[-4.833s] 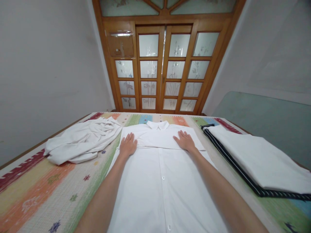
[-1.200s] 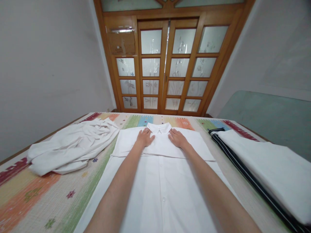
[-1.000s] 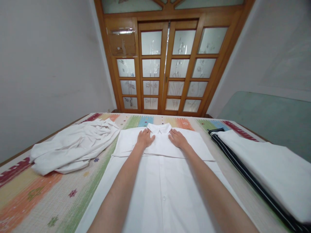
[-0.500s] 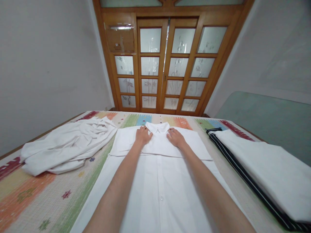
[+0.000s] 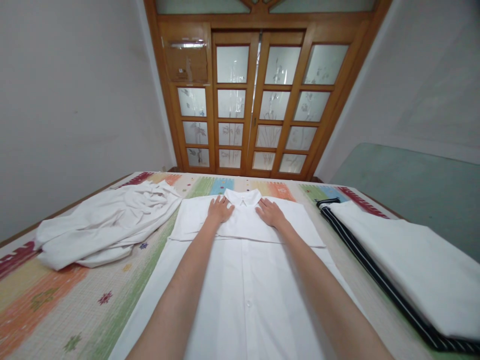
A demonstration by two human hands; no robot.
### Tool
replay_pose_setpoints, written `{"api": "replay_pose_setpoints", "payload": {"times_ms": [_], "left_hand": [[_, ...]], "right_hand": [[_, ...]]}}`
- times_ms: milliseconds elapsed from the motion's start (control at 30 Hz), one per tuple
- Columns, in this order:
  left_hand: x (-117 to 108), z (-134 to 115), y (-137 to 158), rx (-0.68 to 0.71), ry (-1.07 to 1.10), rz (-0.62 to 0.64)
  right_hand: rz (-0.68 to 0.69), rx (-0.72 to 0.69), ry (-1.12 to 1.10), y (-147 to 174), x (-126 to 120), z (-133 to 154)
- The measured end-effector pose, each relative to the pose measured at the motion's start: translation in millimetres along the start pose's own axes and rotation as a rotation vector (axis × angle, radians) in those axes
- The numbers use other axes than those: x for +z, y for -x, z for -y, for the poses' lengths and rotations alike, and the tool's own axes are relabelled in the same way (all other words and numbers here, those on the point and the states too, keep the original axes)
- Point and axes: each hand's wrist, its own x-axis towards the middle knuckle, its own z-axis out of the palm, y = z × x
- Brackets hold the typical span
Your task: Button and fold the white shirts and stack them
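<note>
A white button-up shirt (image 5: pixel 232 270) lies front side up before me, its collar (image 5: pixel 243 196) at the far end. Across its upper part a fold of cloth makes a horizontal edge. My left hand (image 5: pixel 220 209) rests on the shirt just left of the collar, fingers stretched out and spread. On the other side of the collar, my right hand (image 5: pixel 270 212) lies on the cloth with its fingers extended. Both palms face down, and neither hand grips the fabric.
A crumpled white garment (image 5: pixel 108 220) lies to the left. At right is a folded white garment (image 5: pixel 412 255) on black striped cloth (image 5: pixel 378 280). All lie on a patterned, multicoloured cover (image 5: pixel 86 310). A greenish panel (image 5: pixel 405 185) stands at the right, with wooden glazed doors (image 5: pixel 258 115) beyond.
My fingers have straightened and flattened onto the shirt beside the collar; earlier they were more curled. The shirt and other garments stay in place.
</note>
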Motion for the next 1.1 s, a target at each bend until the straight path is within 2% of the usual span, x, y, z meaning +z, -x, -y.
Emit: {"api": "replay_pose_setpoints", "payload": {"times_ms": [100,200,333,467,600,867,1100], "left_hand": [[-0.4,0.1,1.2,-0.006,0.015,0.003],[-1.9,-1.2,5.1,0.01,0.014,-0.071],[-2.1,-1.8,7.2,0.043,-0.001,-0.178],[0.2,0.0,4.6,0.085,-0.01,-0.203],[0.5,1.6,3.2,0.091,0.007,-0.14],[-3.0,2.7,3.2,0.046,0.044,0.064],[-9.3,25.4,17.6,0.014,0.014,0.106]], "right_hand": [[0.021,0.036,-0.005,3.6,-2.8,3.4],[0.0,0.053,-0.011,6.2,-3.6,4.2],[-0.084,0.02,-0.026,5.7,-2.8,1.5],[-0.114,-0.02,-0.036,2.6,-1.5,-2.8],[-0.075,-0.027,-0.028,1.3,-1.1,-3.2],[0.101,0.086,-0.029,5.0,-8.0,3.3],[0.134,0.155,-0.041,19.7,-9.8,-15.5]]}}
